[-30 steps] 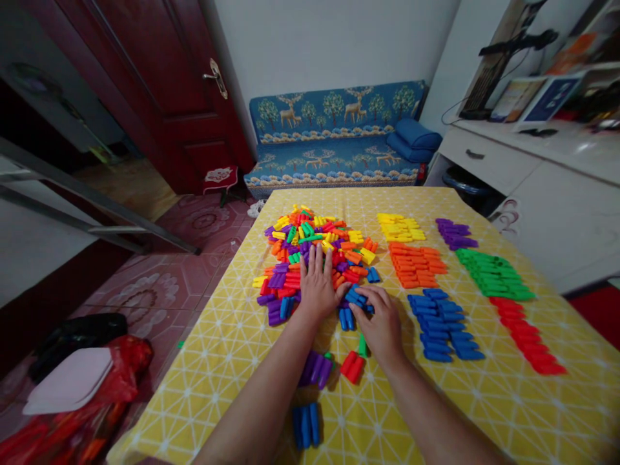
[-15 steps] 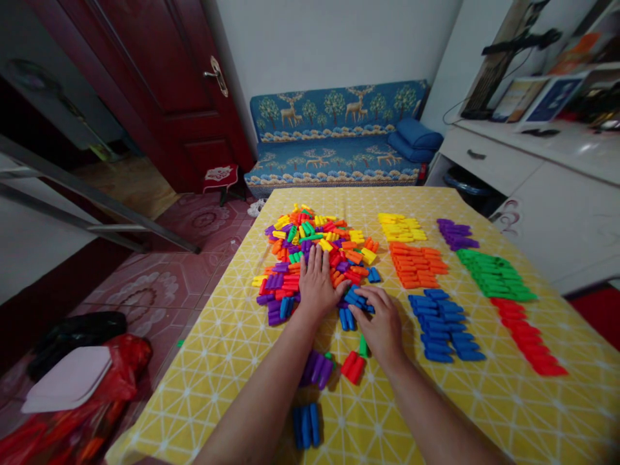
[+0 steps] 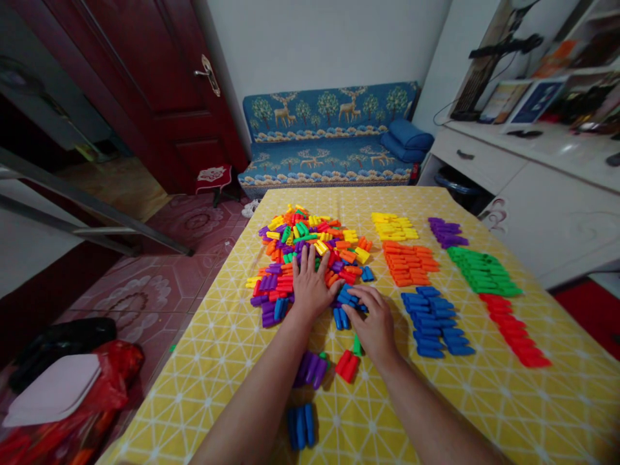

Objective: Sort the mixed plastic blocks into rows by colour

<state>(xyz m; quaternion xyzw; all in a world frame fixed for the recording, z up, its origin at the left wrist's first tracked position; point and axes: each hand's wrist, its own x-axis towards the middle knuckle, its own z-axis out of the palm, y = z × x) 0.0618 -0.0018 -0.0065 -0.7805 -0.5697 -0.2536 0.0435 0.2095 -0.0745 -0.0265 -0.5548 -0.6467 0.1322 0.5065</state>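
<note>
before me lies a jumbled pile [image 3: 282, 285] of tapered plastic pieces in mixed colours, with blue pieces [image 3: 346, 295] at its near right edge. to its right, a yellow batch [image 3: 394, 227], orange batch [image 3: 409, 263] and blue batch [image 3: 433, 321] lie flat; farther right, a purple batch [image 3: 444, 232], green batch [image 3: 484, 272] and red batch [image 3: 514, 330]. a small blue cluster [image 3: 301, 426] sits closer to me.

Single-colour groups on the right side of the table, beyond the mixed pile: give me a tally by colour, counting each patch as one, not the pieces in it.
Yellow group: 1
Orange group: 1
Purple group: 1
Green group: 1
Blue group, two touching columns: 1
Red group: 1
Total: 6
</note>
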